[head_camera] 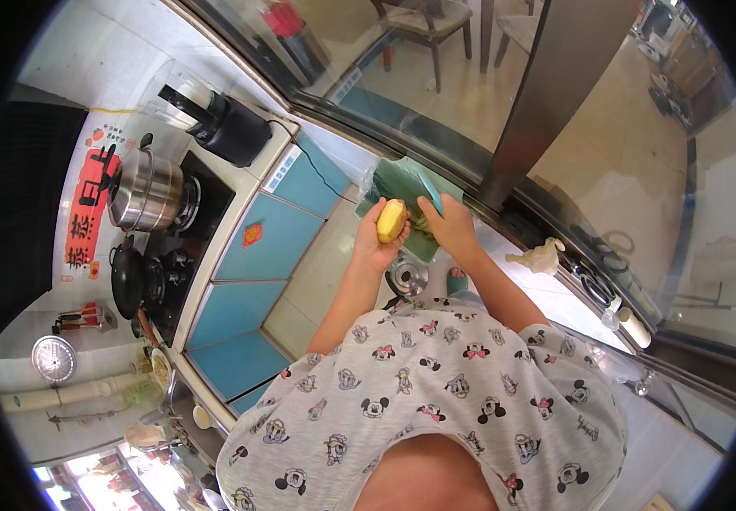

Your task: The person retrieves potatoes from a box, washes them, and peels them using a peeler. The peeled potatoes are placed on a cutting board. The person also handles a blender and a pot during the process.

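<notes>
A peeled yellow potato [392,220] is gripped in my left hand [374,239], with some brownish skin showing near its lower end. My right hand [452,227] is closed around a light-blue handled tool [430,190], which looks like a peeler; its working end is hard to make out. The tool is beside the potato and apart from it. Beneath both hands stands a green bin [422,253] with a clear plastic liner [371,179]. Pale peelings [420,223] lie inside it, partly hidden by my hands.
Left of me, blue cabinets [249,313] carry a cooktop with a steel steamer pot [147,188] and a black wok [128,279]. A black-based blender [234,131] trails a cord [317,167]. Round steel ware [407,276] sits near my slipper [457,281]. Glass sliding doors [431,83] border the right.
</notes>
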The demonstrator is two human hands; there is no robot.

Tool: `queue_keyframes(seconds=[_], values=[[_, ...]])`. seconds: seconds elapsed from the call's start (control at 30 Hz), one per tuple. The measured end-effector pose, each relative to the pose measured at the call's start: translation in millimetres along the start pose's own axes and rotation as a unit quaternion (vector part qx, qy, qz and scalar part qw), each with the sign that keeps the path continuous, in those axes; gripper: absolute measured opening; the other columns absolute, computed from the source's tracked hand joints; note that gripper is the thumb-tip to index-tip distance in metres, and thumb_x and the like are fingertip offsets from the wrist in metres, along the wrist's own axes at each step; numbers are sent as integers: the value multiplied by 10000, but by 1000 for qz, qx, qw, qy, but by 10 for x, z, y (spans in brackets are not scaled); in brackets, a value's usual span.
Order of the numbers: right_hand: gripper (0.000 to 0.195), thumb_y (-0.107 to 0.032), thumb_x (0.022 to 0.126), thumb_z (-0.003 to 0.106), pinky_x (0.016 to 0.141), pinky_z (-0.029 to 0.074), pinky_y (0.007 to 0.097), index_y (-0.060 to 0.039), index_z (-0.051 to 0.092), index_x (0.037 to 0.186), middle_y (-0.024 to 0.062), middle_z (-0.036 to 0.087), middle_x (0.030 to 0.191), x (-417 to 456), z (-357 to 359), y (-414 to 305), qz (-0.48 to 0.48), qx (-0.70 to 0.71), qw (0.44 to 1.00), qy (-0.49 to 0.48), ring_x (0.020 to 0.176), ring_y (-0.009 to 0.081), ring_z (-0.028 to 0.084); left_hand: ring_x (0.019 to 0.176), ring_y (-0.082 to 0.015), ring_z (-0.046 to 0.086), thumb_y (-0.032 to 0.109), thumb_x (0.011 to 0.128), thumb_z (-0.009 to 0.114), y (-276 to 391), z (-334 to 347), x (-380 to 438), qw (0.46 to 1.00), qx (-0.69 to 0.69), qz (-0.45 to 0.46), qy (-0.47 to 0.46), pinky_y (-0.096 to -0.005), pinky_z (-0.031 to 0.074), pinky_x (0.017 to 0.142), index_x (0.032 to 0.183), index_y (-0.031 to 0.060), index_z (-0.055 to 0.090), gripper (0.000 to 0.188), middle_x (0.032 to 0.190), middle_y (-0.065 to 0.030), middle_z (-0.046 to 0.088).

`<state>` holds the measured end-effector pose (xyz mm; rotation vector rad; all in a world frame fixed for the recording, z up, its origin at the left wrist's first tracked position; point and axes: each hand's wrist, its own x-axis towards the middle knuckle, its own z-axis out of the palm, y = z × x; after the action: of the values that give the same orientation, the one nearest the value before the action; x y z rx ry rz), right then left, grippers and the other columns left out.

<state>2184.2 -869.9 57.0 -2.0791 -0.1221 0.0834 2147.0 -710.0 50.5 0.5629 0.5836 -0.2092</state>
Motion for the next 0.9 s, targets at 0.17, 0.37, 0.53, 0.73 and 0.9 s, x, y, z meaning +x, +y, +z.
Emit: queue_keyframes(seconds=[0.17, 0.37, 0.53, 0.73, 0.9], values=[[555, -528, 767, 670, 594, 479, 406, 10, 535, 768, 208, 594, 677, -225, -147, -335, -77, -37, 992, -96, 658, 327, 634, 842, -294, 576, 327, 952, 452, 32, 21, 2, 992, -86, -57, -72, -386, 510, 778, 1077, -10, 527, 367, 962, -151, 593], [508, -507, 784, 660, 590, 490, 399, -11, 563, 735, 176, 602, 636, -222, -34, -275, -162, -108, 975, -111, 621, 328, 630, 862, -289, 574, 351, 963, 418, -84, -54, 139, 998, -66, 10, 9, -396, 504, 798, 1062, -31, 513, 406, 961, -172, 584], [474, -463, 798, 660, 567, 481, 386, -17, 561, 672, 168, 594, 598, -281, 114, -103, -176, -38, 979, -99, 574, 338, 604, 869, -282, 576, 390, 938, 456, -50, -73, 172, 993, -114, -21, -21, -415, 496, 803, 1047, -22, 534, 433, 948, -165, 592], [551, -516, 709, 726, 574, 486, 371, 1, 537, 679, 166, 594, 614, -180, 14, -182, -64, 35, 996, -50, 585, 277, 627, 848, -282, 562, 339, 884, 529, 37, 87, 20, 991, -123, -38, -26, -412, 486, 789, 1016, -10, 559, 374, 936, -150, 592], [653, -599, 605, 766, 557, 483, 384, -2, 513, 688, 185, 592, 623, -175, -70, -323, -93, -94, 985, -111, 596, 304, 628, 829, -291, 555, 321, 877, 528, 5, 61, -10, 987, -128, -76, -65, -401, 486, 762, 1008, -4, 565, 353, 945, -152, 595]])
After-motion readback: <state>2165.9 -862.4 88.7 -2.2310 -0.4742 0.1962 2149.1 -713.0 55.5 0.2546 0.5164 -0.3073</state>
